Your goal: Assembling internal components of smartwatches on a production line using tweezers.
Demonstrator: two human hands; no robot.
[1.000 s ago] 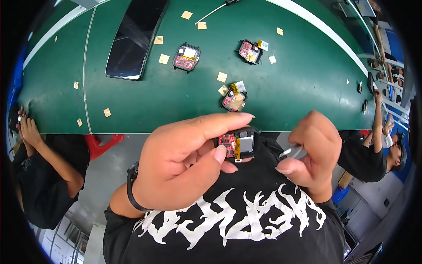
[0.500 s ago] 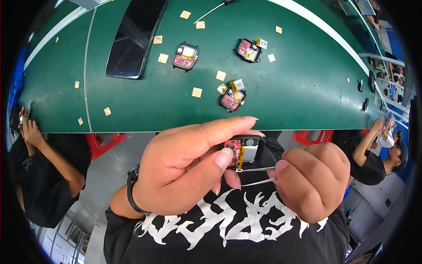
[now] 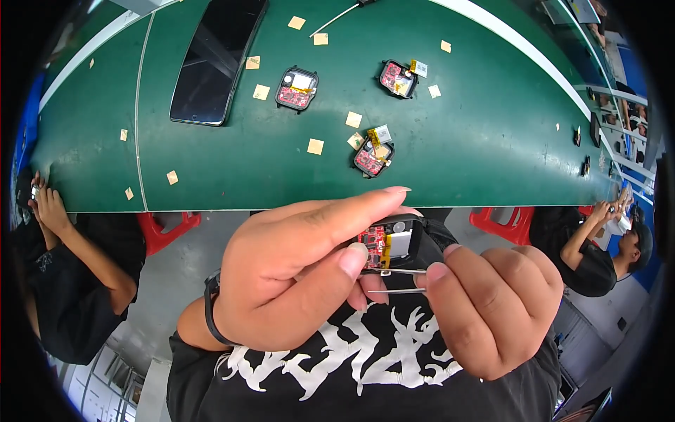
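Off the table's near edge, my left hand (image 3: 292, 271) is closed around an opened smartwatch case (image 3: 411, 243). A red circuit board and a silver battery with yellow tape show inside it; my fingers cover its left part. Between thumb and fingers my right hand (image 3: 496, 306) pinches metal tweezers (image 3: 397, 290), their two tips apart. The upper tip lies by a small white connector (image 3: 384, 273) at the case's lower edge; whether it touches cannot be made out. The lower tip is below the case, close to my left fingertips.
On the green table (image 3: 232, 169) lie three more opened watch cases (image 3: 297, 89), a black phone (image 3: 214, 63), a thin screwdriver (image 3: 336, 20) and scattered yellowish square stickers (image 3: 315, 146). Red stools (image 3: 169, 228) stand below the edge. People work at left (image 3: 91, 246) and right (image 3: 587, 246).
My right hand has moved left and slightly down, bringing the tweezers further under the watch case. Their upper tip is nearer my left thumb. My left hand has barely shifted.
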